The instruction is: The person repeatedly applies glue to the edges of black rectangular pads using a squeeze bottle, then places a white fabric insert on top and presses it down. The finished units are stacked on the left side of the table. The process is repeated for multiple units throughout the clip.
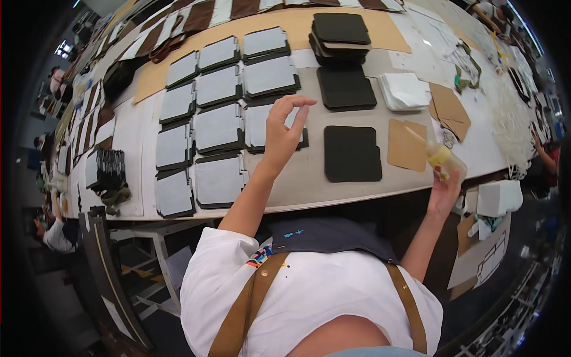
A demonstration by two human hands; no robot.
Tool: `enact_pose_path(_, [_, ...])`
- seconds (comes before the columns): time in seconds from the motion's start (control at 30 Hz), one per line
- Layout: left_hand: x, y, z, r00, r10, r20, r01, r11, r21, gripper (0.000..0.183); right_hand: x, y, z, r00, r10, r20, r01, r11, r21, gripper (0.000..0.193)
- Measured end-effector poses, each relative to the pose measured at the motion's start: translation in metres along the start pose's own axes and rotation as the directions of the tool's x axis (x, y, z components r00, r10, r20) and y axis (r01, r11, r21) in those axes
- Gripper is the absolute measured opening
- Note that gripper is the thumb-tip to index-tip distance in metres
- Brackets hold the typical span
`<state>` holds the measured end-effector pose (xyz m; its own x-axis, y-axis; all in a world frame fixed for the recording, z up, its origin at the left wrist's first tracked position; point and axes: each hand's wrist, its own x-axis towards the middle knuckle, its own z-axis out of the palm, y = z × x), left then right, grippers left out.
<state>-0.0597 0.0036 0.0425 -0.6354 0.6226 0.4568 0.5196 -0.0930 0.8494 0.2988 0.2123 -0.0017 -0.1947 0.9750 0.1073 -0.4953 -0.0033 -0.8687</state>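
My right hand (447,191) grips a clear squeeze bottle (450,162) with a yellowish collar and a long pale nozzle. The nozzle points up and left, over a tan card piece (406,144) with a notched edge. My left hand (286,126) hovers above the stacks of grey-faced, black-edged panels (217,128), its fingers bent and the thumb apart, with nothing visible between them. Between my hands a single black panel (353,154) lies flat. Behind it are another black panel (347,87) and a tall stack of black panels (340,30).
White sheets (403,91) are piled to the right of the black panels, beside more tan card (449,112). Brown and white strips (199,15) run along the far side. A dark bundle (106,169) stands at the left. Other people (53,232) work around the table.
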Motion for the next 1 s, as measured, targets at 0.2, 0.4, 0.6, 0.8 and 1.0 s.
enact_pose_path(0.2, [-0.013,-0.024,0.036,0.987,0.124,-0.100,-0.111,0.986,0.128,0.007,-0.017,0.018,0.068,0.988,-0.141,0.067,0.156,0.918,-0.366,0.049])
enact_pose_path(0.4, [-0.016,-0.031,0.035,0.979,0.167,-0.114,-0.146,0.974,0.171,0.012,-0.024,0.026,0.076,0.977,-0.192,0.088,0.210,0.839,-0.501,0.054])
enact_pose_path(0.6, [-0.018,-0.028,0.033,0.983,0.138,-0.118,-0.120,0.982,0.149,0.010,-0.029,0.030,0.076,0.963,-0.242,0.114,0.263,0.771,-0.581,0.049])
enact_pose_path(0.8, [-0.017,-0.027,0.031,0.985,0.131,-0.115,-0.111,0.981,0.161,0.009,-0.034,0.027,0.080,0.957,-0.259,0.128,0.282,0.740,-0.611,0.053])
enact_pose_path(1.0, [-0.017,-0.028,0.030,0.984,0.130,-0.118,-0.110,0.980,0.164,0.009,-0.038,0.028,0.083,0.941,-0.289,0.173,0.331,0.700,-0.633,0.056])
